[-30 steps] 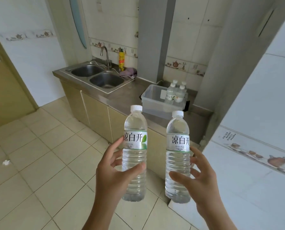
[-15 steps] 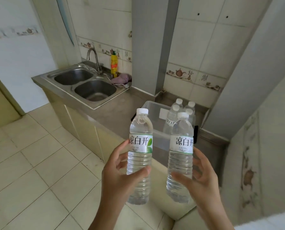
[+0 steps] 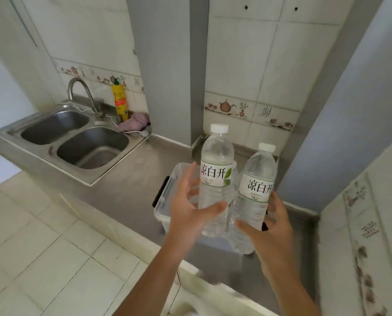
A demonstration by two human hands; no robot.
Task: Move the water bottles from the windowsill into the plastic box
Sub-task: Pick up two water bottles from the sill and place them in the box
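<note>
My left hand [image 3: 191, 208] grips an upright clear water bottle [image 3: 216, 176] with a white cap and a white label. My right hand [image 3: 272, 229] holds a second, matching water bottle [image 3: 256, 190], tilted slightly to the right. Both bottles hang over the clear plastic box [image 3: 165, 201], which stands on the steel counter with a black latch on its left side. The bottles and my hands hide most of the box's inside. The windowsill is out of view.
A steel counter [image 3: 126, 185] runs along the tiled wall. A double sink [image 3: 76, 140] with a tap [image 3: 81, 92] lies at the left, with a yellow bottle [image 3: 119, 101] and a purple cloth [image 3: 134, 122] behind it. A grey column [image 3: 167, 65] rises behind the box.
I have come closer to the counter. Both bottles have moved forward from in front of the cabinet to above the plastic box, and the right one now tilts.
</note>
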